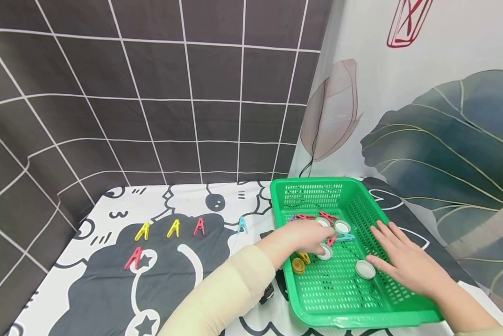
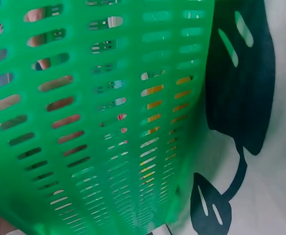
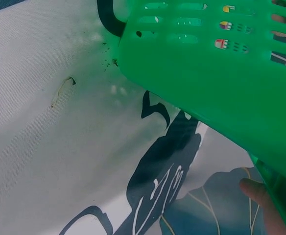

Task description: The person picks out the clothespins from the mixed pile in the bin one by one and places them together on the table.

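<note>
Inside the green perforated plastic basket [image 1: 362, 294], the left hand [image 1: 303, 237] closed its grip among small coloured plastic clothes pegs [image 1: 328, 216]; whether it held one could not be told. The right hand [image 1: 407, 261] lay flat, fingers straight, touching a white round bottle cap [image 1: 364, 269]. Five pegs [image 1: 173, 228] stood sorted on the table [image 1: 108, 284], with several judged still left in the basket.

A table under a cartoon-print cloth [image 1: 108, 280] carries a green basket [image 1: 360, 317] at the right. Left of it lie five clothes pegs: two yellow [image 1: 143, 231] [image 1: 173, 228], two red [image 1: 199, 227] [image 1: 134, 258] and, apparently, a blue one [image 1: 243, 225] nearest the basket.
</note>
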